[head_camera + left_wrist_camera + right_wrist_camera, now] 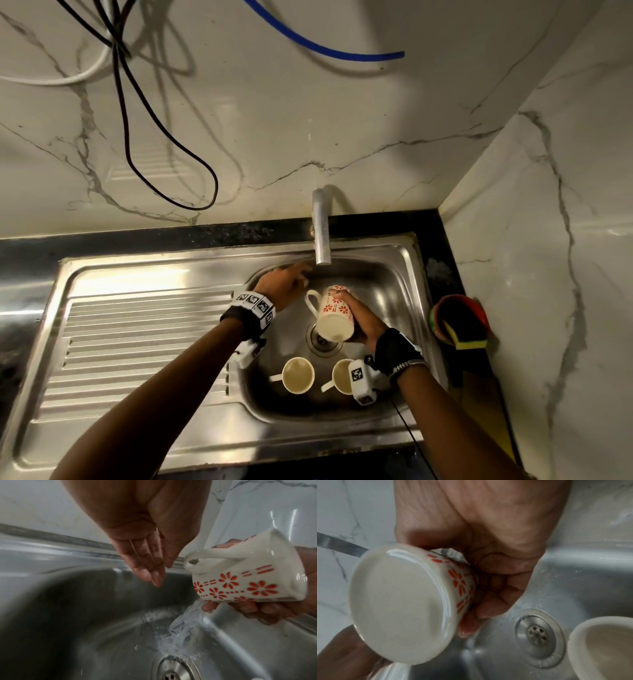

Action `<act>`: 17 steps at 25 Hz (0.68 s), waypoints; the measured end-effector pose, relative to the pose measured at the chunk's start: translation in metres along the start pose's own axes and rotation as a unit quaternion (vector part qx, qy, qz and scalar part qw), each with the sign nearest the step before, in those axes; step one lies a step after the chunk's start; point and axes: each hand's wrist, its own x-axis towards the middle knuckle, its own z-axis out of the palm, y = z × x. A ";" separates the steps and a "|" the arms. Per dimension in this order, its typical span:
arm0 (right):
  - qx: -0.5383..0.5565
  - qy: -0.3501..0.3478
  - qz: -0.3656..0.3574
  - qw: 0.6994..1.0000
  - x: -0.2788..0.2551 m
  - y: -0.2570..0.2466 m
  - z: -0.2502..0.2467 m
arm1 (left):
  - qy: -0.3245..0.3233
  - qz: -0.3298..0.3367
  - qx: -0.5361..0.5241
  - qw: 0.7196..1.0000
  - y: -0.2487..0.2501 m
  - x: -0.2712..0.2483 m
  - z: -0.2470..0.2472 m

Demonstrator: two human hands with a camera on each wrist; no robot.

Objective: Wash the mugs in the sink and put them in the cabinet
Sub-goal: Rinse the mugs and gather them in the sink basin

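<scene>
My right hand [363,327] grips a white mug with red flowers [334,313] around its body, over the sink basin [394,294]. The mug [248,577] is tipped mouth down, handle to the left, and water [183,623] pours from it toward the drain [175,669]. In the right wrist view my right hand [488,588] wraps the mug [399,601], whose inside looks pale. My left hand [291,277] hangs open beside the mug, under the tap [322,233], its fingers [149,568] straight and wet. Two more mugs [298,375] [342,377] stand upright on the basin floor.
A ribbed drainboard [137,342] lies left of the basin. A red holder [459,315] with a yellow-green sponge [471,341] sits on the dark counter at the right, against the marble side wall. Black cables [137,102] and a blue hose [325,51] hang on the back wall.
</scene>
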 end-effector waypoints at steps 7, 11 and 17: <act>-0.110 0.052 -0.074 0.990 -0.008 0.010 -0.007 | -0.035 -0.027 -0.112 0.993 0.012 -0.039 0.047; -0.174 0.086 -0.216 0.957 -0.014 0.026 -0.011 | 0.011 -0.017 -0.203 0.979 0.023 -0.055 0.055; -0.151 0.029 -0.260 0.953 -0.034 0.031 -0.021 | -0.009 0.046 -0.234 0.971 0.042 -0.078 0.062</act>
